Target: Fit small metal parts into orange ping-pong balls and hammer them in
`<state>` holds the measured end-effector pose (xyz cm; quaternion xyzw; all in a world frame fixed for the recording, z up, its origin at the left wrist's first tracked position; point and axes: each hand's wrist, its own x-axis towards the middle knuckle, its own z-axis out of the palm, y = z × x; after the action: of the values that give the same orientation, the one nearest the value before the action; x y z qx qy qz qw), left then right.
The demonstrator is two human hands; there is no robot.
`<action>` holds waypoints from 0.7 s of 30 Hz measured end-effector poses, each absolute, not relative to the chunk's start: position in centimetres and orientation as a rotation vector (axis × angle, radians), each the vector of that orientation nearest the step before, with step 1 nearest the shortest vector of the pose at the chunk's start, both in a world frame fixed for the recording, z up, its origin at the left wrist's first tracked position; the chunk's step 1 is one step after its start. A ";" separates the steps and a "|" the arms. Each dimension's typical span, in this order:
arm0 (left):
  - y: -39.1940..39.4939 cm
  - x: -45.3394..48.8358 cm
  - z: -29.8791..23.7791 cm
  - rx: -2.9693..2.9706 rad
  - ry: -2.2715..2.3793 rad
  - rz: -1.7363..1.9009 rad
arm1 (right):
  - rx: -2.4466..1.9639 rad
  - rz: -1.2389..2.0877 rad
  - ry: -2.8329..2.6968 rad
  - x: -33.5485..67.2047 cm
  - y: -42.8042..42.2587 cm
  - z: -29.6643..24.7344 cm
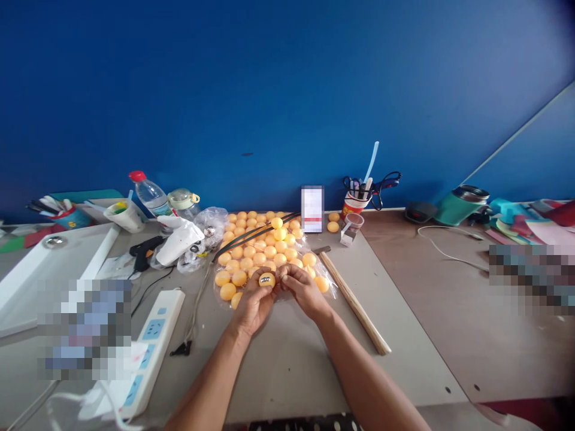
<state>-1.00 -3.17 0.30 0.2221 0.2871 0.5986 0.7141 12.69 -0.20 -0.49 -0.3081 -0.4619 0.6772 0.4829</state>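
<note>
My left hand (252, 302) grips an orange table-tennis ball (266, 279) with black marks on it, fingers curled round it. My right hand (302, 286) meets it from the right, fingertips pinched against the ball's side; anything in that pinch is too small to make out. Both hands hover at the near edge of a pile of several orange balls (260, 245) lying on clear plastic on the grey table (287, 359).
A wooden stick (354, 304) lies to the right of my hands. On the left are a white power strip (150, 344), a glue gun (146, 250), a white tool (179, 242), a water bottle (150, 194) and a cup (126, 215). A red cup of scissors (354, 203) stands behind.
</note>
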 end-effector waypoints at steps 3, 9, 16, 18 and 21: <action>-3.1 -0.8 -0.1 0.568 0.680 1.354 | -0.725 1.693 -1.117 12.7 -0.3 -0.2; -3.0 -0.9 -1.1 0.686 0.743 1.360 | -0.762 1.754 -1.099 12.7 -0.4 0.0; -2.9 -0.9 -1.5 0.730 0.824 1.437 | -0.694 1.816 -0.977 12.8 -0.2 -0.2; -3.0 -1.0 -1.3 0.752 0.851 1.443 | -0.673 1.835 -0.957 12.8 -0.2 -0.1; -3.1 -0.9 -1.0 0.765 0.866 1.440 | -0.637 1.869 -0.943 12.7 -0.3 0.0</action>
<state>-0.94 -3.12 -1.04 0.3304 0.3742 0.6220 0.6032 12.74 -0.33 -0.02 -0.2588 -0.3827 0.7590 0.4588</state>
